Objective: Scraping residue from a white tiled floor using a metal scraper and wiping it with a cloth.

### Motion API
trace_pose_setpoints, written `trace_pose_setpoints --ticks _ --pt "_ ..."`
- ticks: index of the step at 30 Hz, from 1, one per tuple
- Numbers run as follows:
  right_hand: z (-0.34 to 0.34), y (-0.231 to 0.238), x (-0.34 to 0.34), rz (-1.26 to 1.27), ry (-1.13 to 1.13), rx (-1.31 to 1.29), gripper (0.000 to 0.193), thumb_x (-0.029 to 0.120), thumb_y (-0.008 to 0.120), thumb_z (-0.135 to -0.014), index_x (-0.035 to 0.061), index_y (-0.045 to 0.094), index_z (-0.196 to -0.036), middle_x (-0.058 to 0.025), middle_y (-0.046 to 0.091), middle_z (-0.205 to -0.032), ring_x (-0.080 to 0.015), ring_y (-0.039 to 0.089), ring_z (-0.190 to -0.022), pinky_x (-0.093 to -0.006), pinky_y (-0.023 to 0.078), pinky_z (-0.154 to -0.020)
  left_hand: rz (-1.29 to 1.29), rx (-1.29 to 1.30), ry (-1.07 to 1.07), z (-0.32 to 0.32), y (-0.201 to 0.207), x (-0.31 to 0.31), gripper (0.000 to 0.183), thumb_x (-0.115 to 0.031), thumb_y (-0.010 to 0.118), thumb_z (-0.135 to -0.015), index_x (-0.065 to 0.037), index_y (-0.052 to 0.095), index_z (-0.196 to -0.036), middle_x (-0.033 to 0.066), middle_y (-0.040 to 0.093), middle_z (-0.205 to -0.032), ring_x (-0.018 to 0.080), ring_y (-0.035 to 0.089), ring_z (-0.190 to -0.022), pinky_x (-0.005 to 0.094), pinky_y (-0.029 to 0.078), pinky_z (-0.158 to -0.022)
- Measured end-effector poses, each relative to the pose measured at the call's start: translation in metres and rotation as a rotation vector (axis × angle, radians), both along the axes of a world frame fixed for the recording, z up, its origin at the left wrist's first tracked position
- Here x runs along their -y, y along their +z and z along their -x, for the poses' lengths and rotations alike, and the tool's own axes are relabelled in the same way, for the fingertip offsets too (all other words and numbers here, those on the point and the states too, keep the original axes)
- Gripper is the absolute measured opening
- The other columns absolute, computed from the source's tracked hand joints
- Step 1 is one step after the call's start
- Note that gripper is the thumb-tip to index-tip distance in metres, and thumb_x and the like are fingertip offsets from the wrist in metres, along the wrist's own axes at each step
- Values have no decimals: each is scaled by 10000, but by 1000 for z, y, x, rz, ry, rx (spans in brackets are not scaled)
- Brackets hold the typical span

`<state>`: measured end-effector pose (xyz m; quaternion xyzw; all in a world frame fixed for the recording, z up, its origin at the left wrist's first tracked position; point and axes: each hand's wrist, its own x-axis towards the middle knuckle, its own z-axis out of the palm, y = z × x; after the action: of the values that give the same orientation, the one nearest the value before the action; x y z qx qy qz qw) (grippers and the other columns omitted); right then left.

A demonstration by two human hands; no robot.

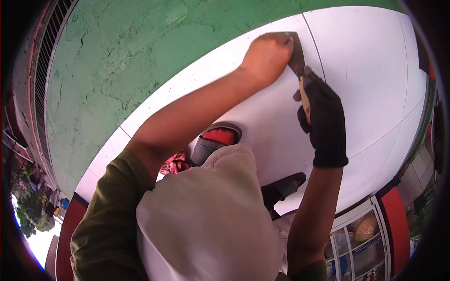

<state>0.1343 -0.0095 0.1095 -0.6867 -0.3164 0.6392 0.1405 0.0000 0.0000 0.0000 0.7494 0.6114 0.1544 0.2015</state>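
Note:
My right hand [327, 119], in a black knit glove, grips the pale handle of a putty knife [296, 58]. Its dark, flat blade widens toward the far end and points away from me over white tiles. Bare, with curled fingers, my left hand [268, 57] is at the left side of the blade near its broad tip. The fingertips are pressed together there; whether they pinch anything small is hidden.
White tiles [370, 61] with dark joints lie beneath my hands, bordering a rough, cracked green surface [112, 65]. A dark shoe with red [220, 136] and a red patterned cloth [176, 163] are below my left arm. A white-framed glass cabinet [361, 239] stands at lower right.

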Motion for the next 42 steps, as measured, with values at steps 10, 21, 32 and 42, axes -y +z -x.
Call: trace_pose_setpoints --ticks 10,21,32,42 --pt "-8 5 -13 -61 90 128 371 221 483 -911 13 530 -1214 -61 528 -745 -70 343 -397 -201 265 -352 -172 98 43 -20 -8 -7 327 -11 544 -701 10 608 -1021 129 623 -1057 281 616 -908 338 511 -785" --pt "-10 11 -11 -21 13 170 364 184 511 -881 11 542 -1200 -63 546 -713 -75 401 -392 -224 295 -346 -202 103 -6 -25 -8 -11 308 -29 562 -697 14 605 -999 118 623 -1006 271 614 -898 332 514 -768" --pt "-28 17 -30 -25 143 199 347 217 488 -893 25 570 -1170 -60 538 -706 -79 395 -394 -213 280 -347 -255 156 -1 -36 -15 -22 246 -28 553 -706 15 610 -941 110 618 -898 261 616 -828 338 514 -736" --pt "-38 17 -38 -85 265 195 327 225 494 -887 26 590 -1128 -47 540 -701 -80 394 -398 -220 295 -352 -205 66 -18 -40 -7 -24 240 -29 552 -692 19 600 -921 109 610 -891 254 604 -802 331 511 -709"
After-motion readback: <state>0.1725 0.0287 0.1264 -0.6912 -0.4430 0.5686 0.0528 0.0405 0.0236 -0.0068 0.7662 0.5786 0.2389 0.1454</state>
